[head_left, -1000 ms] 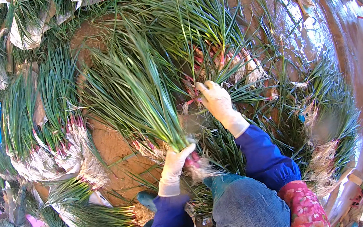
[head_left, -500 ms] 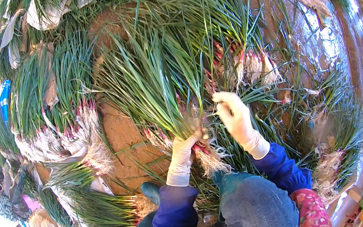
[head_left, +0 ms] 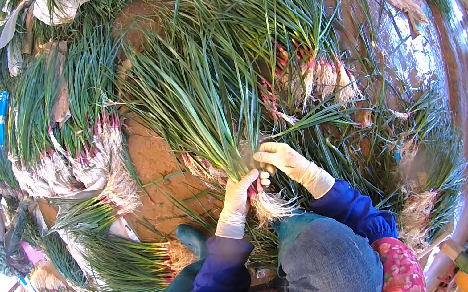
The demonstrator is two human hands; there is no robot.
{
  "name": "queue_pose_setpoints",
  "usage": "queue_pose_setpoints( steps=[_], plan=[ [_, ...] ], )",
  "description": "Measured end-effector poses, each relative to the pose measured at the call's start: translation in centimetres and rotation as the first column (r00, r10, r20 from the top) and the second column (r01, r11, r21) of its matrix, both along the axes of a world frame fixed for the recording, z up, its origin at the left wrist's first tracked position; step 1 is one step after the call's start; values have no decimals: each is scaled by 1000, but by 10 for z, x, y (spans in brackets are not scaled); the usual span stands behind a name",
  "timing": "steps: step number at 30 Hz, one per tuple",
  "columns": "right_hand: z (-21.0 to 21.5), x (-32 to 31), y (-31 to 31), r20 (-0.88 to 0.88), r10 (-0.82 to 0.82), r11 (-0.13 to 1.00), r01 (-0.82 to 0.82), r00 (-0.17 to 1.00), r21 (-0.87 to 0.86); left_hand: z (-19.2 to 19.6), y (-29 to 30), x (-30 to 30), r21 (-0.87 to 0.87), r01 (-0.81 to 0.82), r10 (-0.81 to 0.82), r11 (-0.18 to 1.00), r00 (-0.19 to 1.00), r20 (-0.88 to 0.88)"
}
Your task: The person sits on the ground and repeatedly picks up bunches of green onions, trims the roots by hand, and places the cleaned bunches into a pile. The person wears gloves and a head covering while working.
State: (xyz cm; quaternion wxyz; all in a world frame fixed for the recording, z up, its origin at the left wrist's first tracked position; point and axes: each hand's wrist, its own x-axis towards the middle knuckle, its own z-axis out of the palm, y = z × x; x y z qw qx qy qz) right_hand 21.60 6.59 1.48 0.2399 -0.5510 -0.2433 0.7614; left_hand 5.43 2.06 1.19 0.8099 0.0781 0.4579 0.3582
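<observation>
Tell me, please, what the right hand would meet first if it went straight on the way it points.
Probably the leafy bunch in the left hand, though contact and depth are unclear.

Easiest way through is the strip of bare brown floor [head_left: 148, 145] left of the left hand [head_left: 236, 203] — just a few loose leaves lie across it. Rows of spring onions [head_left: 43, 126] wall off its far side, and a teal boot [head_left: 192, 241] sits at the bottom end. Straight ahead is a no-go: the held bunch [head_left: 208, 106] fans its leaves up over the middle, with a root-ended pile [head_left: 325, 77] beyond the right hand [head_left: 292, 164]. Hardly any gap between the hands, and a denim-covered knee [head_left: 330, 266] blocks underneath — wet floor [head_left: 416, 60] far right has some room.
</observation>
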Motion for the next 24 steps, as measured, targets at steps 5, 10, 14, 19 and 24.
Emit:
queue_pose_setpoints(
  steps=[5, 10, 14, 19, 24],
  plan=[
    [22, 27, 8, -30, -152, 965, 155, 988, 212, -4, -1, -6, 33, -57, 65, 998, 944, -322],
    [1, 69, 14, 284, -384, 862, 231, 878, 451, 4, 4, -16, 10, 27, -23, 1000, 958, -284],
    [-61, 80, 6, 427, -237, 940, 317, 872, -124, 16, 28, -20, 158, 174, -111, 972, 933, -343],
    [-85, 73, 0, 291, -369, 916, 398, 883, -45, 22, 67, -16, 156, 399, -273, 904, 818, -507],
    [-22, 52, 14, 328, -292, 956, 281, 898, 80, 16, 66, 7, 114, 436, -345, 893, 825, -448]
  ],
)
